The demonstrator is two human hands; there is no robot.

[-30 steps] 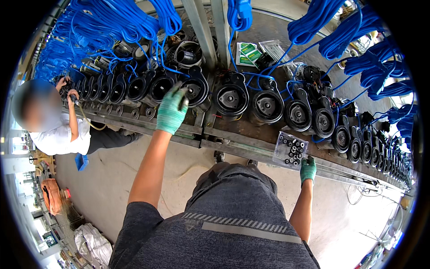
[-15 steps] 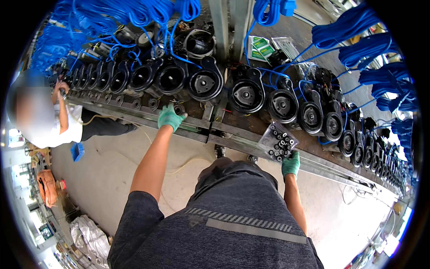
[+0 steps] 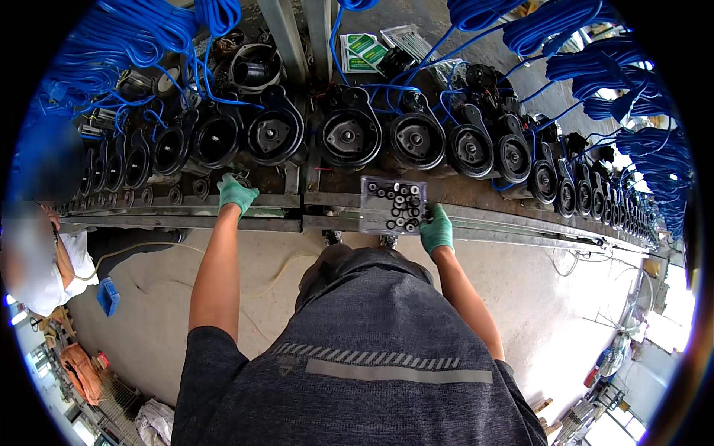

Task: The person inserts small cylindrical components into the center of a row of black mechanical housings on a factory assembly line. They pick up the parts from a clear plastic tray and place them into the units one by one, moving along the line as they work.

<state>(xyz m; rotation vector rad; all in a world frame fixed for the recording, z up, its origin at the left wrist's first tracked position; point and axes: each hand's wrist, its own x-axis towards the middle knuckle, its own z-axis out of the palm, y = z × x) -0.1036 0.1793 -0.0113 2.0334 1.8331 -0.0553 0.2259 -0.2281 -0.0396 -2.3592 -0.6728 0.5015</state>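
Observation:
My left hand (image 3: 236, 195), in a green glove, is at the front edge of the bench, thumb spread from the fingers. Its fingertips are beside a small round part, mostly hidden, below a black round housing (image 3: 275, 132). My right hand (image 3: 436, 232), also gloved in green, grips the right side of a clear plastic box (image 3: 367, 215) at the bench edge. Small black and pale ring-shaped pieces (image 3: 401, 201) lie loose inside it. Two more black housings (image 3: 349, 138) with metal centres stand just behind the box.
Black housings (image 3: 513, 152) line the bench in both directions, with coiled blue cables (image 3: 134, 33) above. Small round parts (image 3: 201, 188) lie along the left front edge. A metal post (image 3: 286, 37) rises behind. A person in white (image 3: 56, 275) is at far left, near a blue basket (image 3: 108, 296).
The view has swung, so the bench now runs more level across it. My left hand stays by the same housing; my right hand stays at the box, which sits slightly closer to the post.

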